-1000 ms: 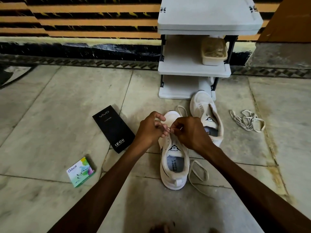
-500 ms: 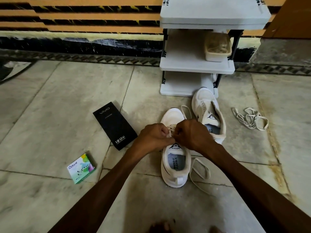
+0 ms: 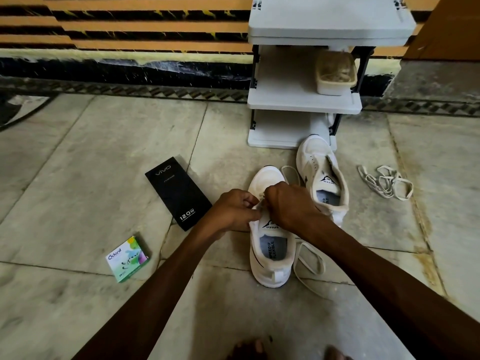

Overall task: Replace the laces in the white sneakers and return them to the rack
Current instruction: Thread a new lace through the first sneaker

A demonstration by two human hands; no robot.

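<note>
A white sneaker [image 3: 270, 266] stands on the floor in front of me, toe pointing away. My left hand [image 3: 233, 211] and my right hand [image 3: 288, 206] are both over its eyelets, fingers curled and pinching its cream lace [image 3: 309, 263], whose loose loops trail to the shoe's right and past the toe. A second white sneaker [image 3: 323, 175] without a lace lies just behind and to the right, its toe at the foot of the white shoe rack [image 3: 304, 102]. A loose lace [image 3: 384, 181] lies bunched on the floor to the right.
A black phone box [image 3: 178, 192] lies left of the sneakers, and a small green Odonil box [image 3: 127, 259] sits nearer me on the left. A cream container [image 3: 336, 75] stands on the rack's middle shelf. The striped wall runs behind; my toes [image 3: 249, 350] show at the bottom edge.
Both hands have dropped from the toe end onto the eyelets and closed more tightly together on the lace. The view has shifted slightly; the sneakers have not moved.
</note>
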